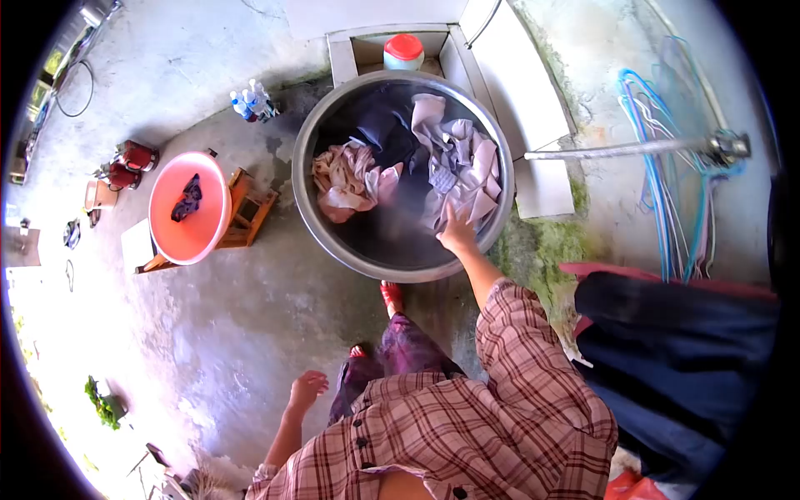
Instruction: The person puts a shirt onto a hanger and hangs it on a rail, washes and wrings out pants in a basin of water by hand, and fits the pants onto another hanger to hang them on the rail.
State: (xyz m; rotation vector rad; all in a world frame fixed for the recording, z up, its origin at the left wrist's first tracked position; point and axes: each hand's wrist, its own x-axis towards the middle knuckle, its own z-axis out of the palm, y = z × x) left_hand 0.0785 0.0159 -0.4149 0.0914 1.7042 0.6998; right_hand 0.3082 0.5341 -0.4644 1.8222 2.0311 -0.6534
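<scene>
My right hand [457,231] reaches over the near right part of a large round metal basin [305,204]. Its index finger is stretched out at the edge of a pale pinkish-grey garment [483,179]; I cannot make out whether it touches the cloth. In the basin's left half lies a crumpled beige-pink garment [346,171], and dark cloth [387,137] sits between the two at the back. Low at my left side hangs my left hand [308,388], away from the basin, its fingers loosely bent and holding nothing.
A pink plastic basin [167,229] with a dark cloth [187,198] stands on a wooden stool [250,204] to the left. Behind the metal basin is a red-lidded tub [403,52]. Blue and white hangers [658,167] and dark clothes [667,358] hang at the right.
</scene>
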